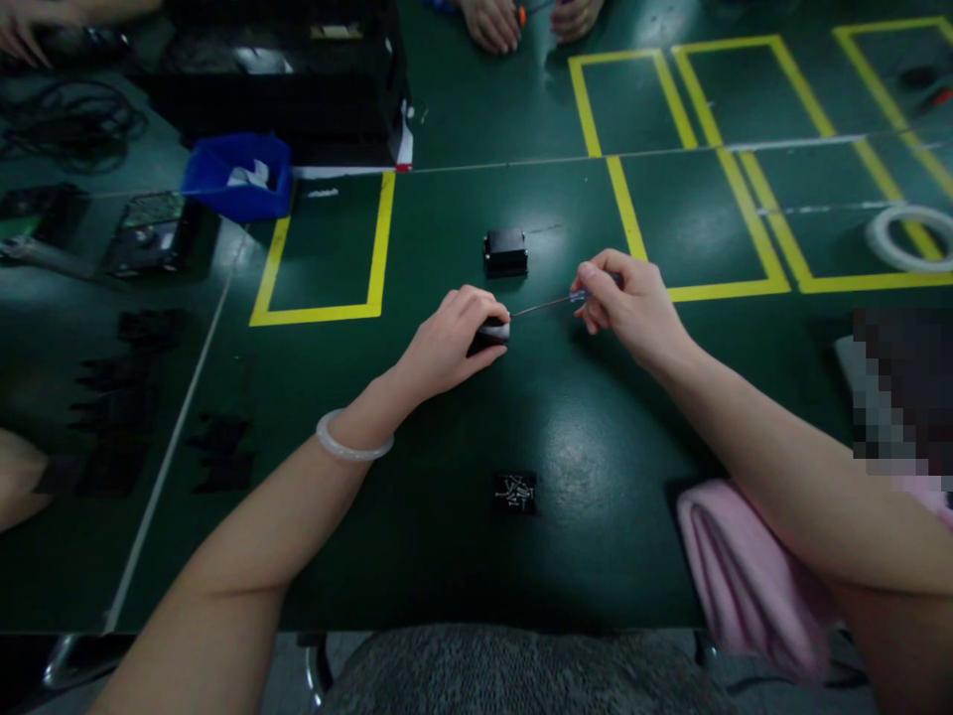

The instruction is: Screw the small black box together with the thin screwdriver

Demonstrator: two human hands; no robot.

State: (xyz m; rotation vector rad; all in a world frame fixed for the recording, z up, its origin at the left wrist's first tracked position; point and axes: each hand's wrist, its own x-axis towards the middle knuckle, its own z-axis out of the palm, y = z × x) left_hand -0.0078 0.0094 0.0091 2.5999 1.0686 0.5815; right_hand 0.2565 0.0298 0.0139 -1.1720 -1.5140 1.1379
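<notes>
Head view: small black plastic part (487, 336) clamped on dark green table (447, 228).
Left hand (447, 343) closed over it; right hand (629, 303) pinches thin blue-handled screwdriver (547, 303), tip at part. Judged light, rigid, slip-prone; hold by its sides.

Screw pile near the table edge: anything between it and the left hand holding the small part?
Nothing. In the head view, only bare green table lies between the screw pile and the left hand gripping the small black part.
</notes>
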